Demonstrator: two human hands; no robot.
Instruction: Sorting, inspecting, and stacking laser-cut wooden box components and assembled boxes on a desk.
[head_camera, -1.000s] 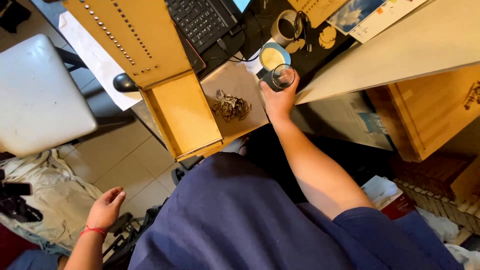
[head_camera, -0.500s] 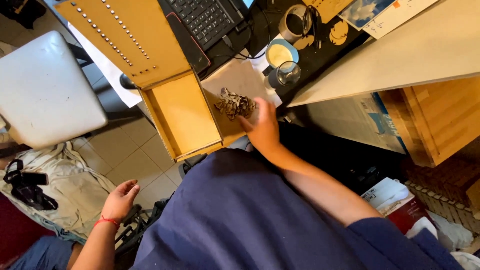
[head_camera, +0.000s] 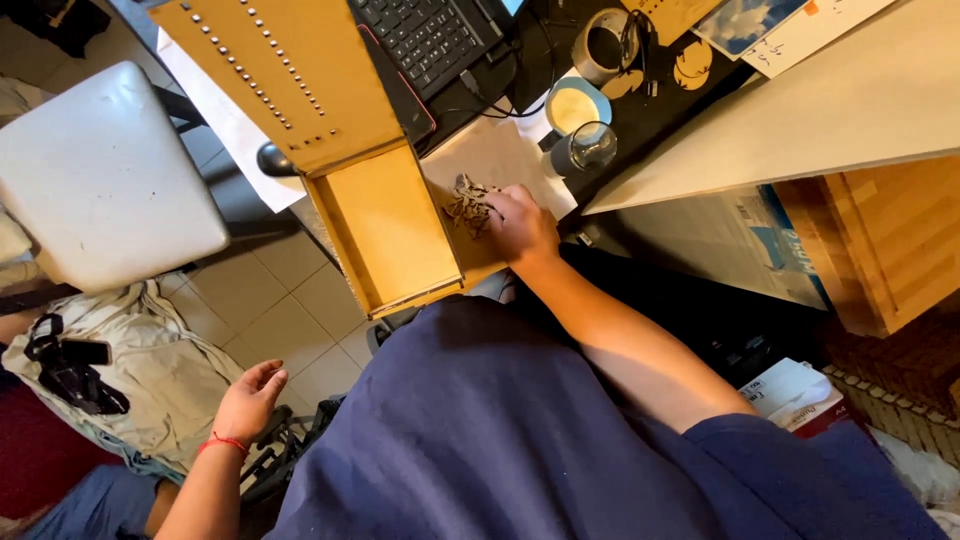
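Small wooden pieces (head_camera: 468, 207), thin, jagged, laser-cut by the look, lie heaped on the table beside a shallow plywood tray (head_camera: 385, 228). Right hand (head_camera: 522, 225) rests on the heap, fingers curled over some pieces. Left hand (head_camera: 250, 400) hangs open, empty. Step judged: gathering; lifting needs a gentle pinch.

Table surface and supported items

The dark table (head_camera: 650, 110) carries a black keyboard (head_camera: 430, 35), a tape roll (head_camera: 603, 45), a round tin (head_camera: 577, 103), a glass (head_camera: 590, 148), flat wooden discs (head_camera: 690, 70), white paper (head_camera: 500, 160), and a pale board (head_camera: 800, 120). A wooden tray (head_camera: 385, 225) projects past its edge.
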